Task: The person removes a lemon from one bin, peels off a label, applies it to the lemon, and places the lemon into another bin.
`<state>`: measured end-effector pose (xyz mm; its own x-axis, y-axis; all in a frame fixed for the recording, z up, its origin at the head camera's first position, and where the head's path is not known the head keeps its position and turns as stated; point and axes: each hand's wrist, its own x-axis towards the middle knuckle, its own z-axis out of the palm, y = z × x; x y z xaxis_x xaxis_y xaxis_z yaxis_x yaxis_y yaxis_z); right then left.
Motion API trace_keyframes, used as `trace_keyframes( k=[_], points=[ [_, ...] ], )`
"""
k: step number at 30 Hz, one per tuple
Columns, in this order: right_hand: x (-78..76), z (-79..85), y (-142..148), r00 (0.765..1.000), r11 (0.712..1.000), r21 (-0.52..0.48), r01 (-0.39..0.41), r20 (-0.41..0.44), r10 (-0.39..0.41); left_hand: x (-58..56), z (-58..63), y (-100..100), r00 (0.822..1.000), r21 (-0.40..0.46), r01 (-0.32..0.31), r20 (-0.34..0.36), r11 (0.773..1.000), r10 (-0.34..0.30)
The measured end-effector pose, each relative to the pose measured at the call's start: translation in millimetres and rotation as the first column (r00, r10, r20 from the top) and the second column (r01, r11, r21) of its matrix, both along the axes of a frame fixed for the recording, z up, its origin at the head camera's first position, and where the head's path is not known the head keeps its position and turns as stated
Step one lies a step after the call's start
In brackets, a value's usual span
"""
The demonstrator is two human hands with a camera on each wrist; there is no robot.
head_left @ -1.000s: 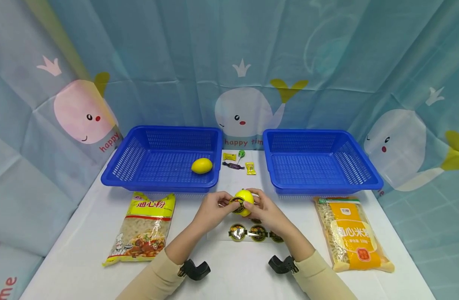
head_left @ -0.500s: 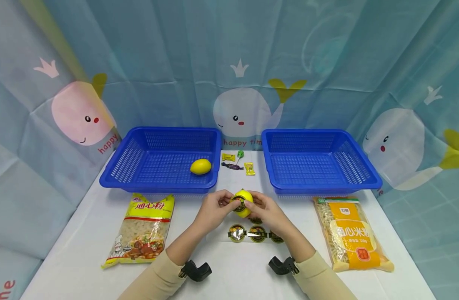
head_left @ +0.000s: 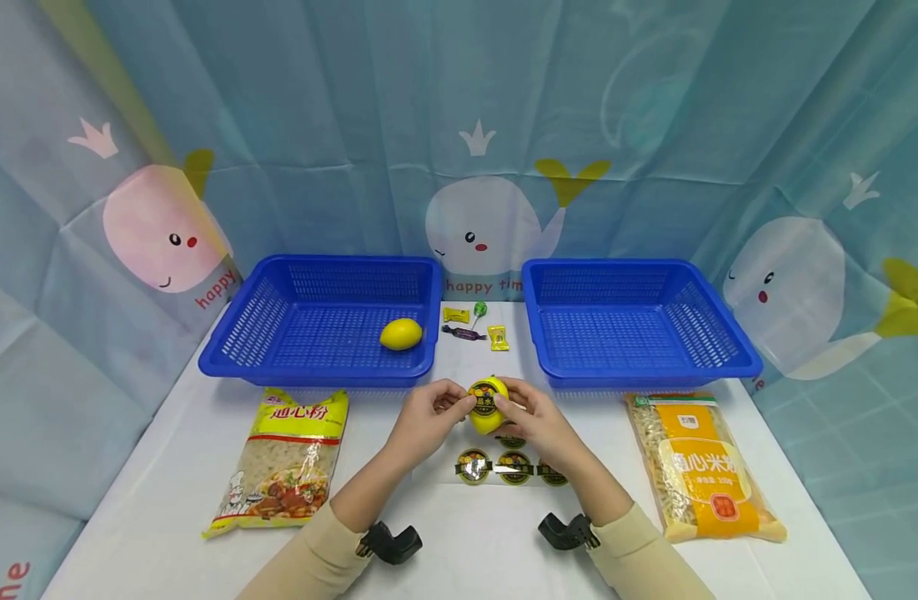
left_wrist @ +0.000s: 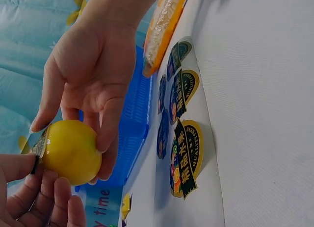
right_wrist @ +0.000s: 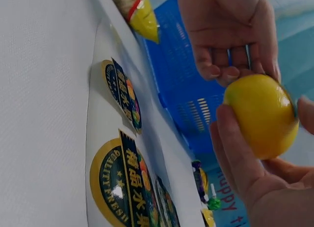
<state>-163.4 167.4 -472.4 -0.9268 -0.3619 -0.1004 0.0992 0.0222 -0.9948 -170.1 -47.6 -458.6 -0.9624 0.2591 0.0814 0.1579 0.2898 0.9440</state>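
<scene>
In the head view a yellow lemon (head_left: 488, 424) is held between both hands over the middle of the table. A round black-and-gold fruit sticker (head_left: 483, 398) lies on its near side. My left hand (head_left: 426, 419) has its thumb at the sticker's left edge, with the fingers curled against the fruit. Thumb and fingers of my right hand (head_left: 539, 423) grip the lemon from the right. From the left wrist, the sticker shows edge-on along the lemon (left_wrist: 73, 153). Under the hands lies a clear sheet of matching stickers (head_left: 474, 467), partly hidden by the right hand.
A second lemon (head_left: 401, 334) sits in the left blue basket (head_left: 319, 372); another blue basket (head_left: 646, 372) stands at right. Between them lie several candies (head_left: 464, 332). Pasta bags flank the hands, a yellow one (head_left: 286, 467) left and an orange one (head_left: 709, 475) right.
The lemon has turned slightly between the hands, so the sticker now faces the head camera more fully. The left thumb has shifted from over the sticker to its edge.
</scene>
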Motion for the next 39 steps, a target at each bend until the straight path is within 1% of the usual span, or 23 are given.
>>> trace_keyframes(
  k=[4,9,13,17,21,27,34,39],
  points=[
    [0.5,2.1,-0.3,1.000,0.999,0.036,0.005,-0.004,-0.004,0.0,-0.9,0.3,1.000,-0.025,0.008,-0.015,1.000,-0.008],
    [1.2,4.7,-0.2,1.000,0.999,0.045,0.013,-0.016,-0.012,0.7,-2.6,1.0,1.000,-0.036,-0.011,-0.022,0.999,0.011],
    [1.9,5.4,-0.3,0.999,0.998,0.054,0.024,-0.025,-0.023,2.2,-2.9,1.8,1.000,0.000,-0.009,-0.005,1.000,0.009],
    [2.4,6.1,-0.5,0.998,0.994,0.094,0.056,-0.047,-0.052,3.8,-2.3,3.2,1.000,0.018,-0.007,0.007,1.000,0.007],
    [3.4,9.1,-1.3,0.994,0.989,0.116,0.088,-0.068,-0.081,4.0,-1.8,4.2,1.000,0.003,-0.021,0.005,1.000,0.021],
    [3.3,9.1,-3.3,0.993,0.990,0.115,0.087,-0.096,-0.076,2.2,-3.3,4.5,0.999,-0.022,-0.041,-0.011,0.999,0.040],
    [3.6,7.9,-3.5,0.993,0.986,0.134,0.095,-0.088,-0.083,3.4,-2.9,4.5,0.999,-0.019,-0.029,-0.024,0.999,0.028],
    [2.9,8.1,-3.6,0.989,0.981,0.157,0.113,-0.112,-0.096,3.9,-2.7,5.0,0.999,-0.007,-0.011,-0.040,1.000,0.011]
  ],
)
